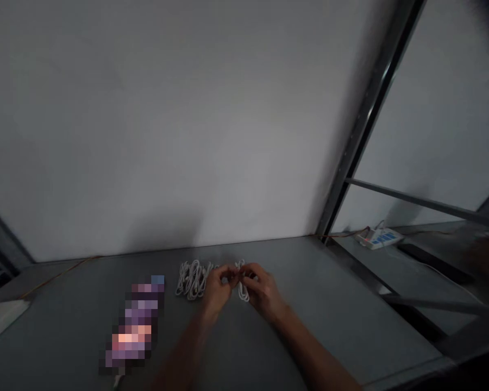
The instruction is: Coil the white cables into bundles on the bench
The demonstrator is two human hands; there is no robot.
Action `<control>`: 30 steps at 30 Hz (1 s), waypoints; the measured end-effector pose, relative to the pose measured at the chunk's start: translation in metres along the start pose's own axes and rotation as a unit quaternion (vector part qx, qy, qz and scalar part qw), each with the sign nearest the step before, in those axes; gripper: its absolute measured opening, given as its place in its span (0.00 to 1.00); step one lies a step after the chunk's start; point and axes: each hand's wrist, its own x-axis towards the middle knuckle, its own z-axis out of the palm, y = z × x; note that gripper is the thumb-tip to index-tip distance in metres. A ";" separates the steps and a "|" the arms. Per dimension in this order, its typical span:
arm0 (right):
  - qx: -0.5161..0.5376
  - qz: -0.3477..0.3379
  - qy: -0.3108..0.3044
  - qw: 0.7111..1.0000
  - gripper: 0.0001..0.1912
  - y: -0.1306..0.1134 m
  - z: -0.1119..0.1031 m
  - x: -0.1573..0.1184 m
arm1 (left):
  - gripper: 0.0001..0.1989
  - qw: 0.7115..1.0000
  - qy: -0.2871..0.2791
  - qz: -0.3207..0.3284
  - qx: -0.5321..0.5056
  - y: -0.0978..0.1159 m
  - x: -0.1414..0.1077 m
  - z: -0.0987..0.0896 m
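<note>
Both my hands meet over the grey tabletop [309, 347], fingertips pinched close together. My left hand [220, 285] and my right hand [261, 288] are closed on a looped white cable [243, 293], whose lower loop hangs below the fingers of my right hand. What exactly the fingertips pinch is too small and dark to make out. Just left of my left hand lies a pile of several coiled white cables [193, 279], partly hidden behind that hand.
A blurred-out phone-shaped object [134, 326] lies left, a cord at its lower end. A white power strip [378, 237] and a dark flat object [434, 262] rest on the right-hand shelf. Metal posts [367, 119] frame the pale wall. A white item [4, 317] sits far left.
</note>
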 end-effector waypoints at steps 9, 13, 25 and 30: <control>-0.056 -0.015 0.025 0.998 0.12 0.000 0.002 -0.001 | 0.16 0.988 -0.058 -0.074 -0.125 0.005 0.002 -0.005; 0.096 0.121 0.101 0.983 0.08 0.002 0.010 0.000 | 0.23 0.992 -0.030 -0.050 -0.113 0.005 0.010 -0.012; 0.356 0.397 0.094 0.841 0.17 0.004 0.011 0.008 | 0.09 0.980 0.046 0.120 0.155 0.007 0.005 -0.014; 0.374 0.392 0.087 0.836 0.15 0.005 0.012 0.007 | 0.11 0.965 0.034 0.181 0.187 0.002 0.007 -0.012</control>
